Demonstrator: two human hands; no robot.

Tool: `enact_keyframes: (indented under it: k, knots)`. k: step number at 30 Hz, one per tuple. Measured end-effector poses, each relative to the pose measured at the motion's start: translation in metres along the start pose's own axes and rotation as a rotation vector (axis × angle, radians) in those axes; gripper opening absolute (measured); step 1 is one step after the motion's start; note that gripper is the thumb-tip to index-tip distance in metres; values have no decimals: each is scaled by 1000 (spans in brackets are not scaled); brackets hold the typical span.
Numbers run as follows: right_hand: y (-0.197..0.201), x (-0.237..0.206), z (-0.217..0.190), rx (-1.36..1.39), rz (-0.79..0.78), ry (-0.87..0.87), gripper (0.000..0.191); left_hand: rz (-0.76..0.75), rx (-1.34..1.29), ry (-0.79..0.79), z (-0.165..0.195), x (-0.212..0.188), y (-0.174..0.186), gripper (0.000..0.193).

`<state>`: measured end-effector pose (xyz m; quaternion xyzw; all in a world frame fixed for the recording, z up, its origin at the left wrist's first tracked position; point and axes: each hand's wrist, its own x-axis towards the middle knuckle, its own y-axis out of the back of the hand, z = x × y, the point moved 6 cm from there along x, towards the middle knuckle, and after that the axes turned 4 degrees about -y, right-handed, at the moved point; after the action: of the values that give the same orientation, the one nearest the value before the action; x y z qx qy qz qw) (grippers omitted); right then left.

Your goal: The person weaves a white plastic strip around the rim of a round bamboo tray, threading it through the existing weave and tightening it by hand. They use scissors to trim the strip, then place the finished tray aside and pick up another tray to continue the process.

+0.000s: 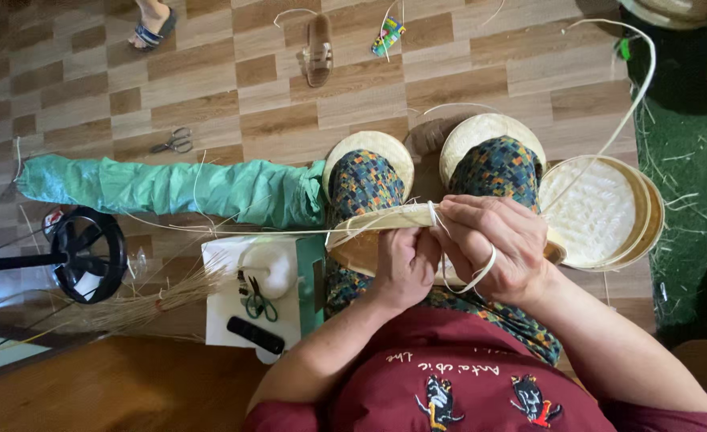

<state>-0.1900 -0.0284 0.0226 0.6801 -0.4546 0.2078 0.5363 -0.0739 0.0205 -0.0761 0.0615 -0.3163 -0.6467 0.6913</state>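
Holding: left hand point(405, 268) is gripping the basket point(369, 232) rim, closed tight, over the lap.
Pulling: right hand point(501, 248) is pinching a thin strip point(633, 104), fingers closed on it.
Curving: strip is looping up to the right, over the trays point(601, 212).
Sitting left: box point(253, 300) with scissors point(257, 304), just beside the knee.
Room: floor point(209, 80) ahead is lying open.

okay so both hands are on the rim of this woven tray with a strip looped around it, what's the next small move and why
Probably draw the pale strip snug with the right hand: it hangs in a slack loop there, while the left hand pinches the woven tray rim steady.
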Motion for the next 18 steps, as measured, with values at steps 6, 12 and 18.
enact_keyframes:
  k: [6, 12, 18]
  knots:
    - [5, 5, 1, 23, 17, 18, 19, -105, -220, 170, 2, -8, -6, 18]
    - [6, 3, 5, 68, -2, -36, 26, -153, -432, 456, -14, -9, -5, 19]
    - [6, -2, 9, 103, -41, -93, 27, 80, -520, 294, -1, 0, -4, 12]
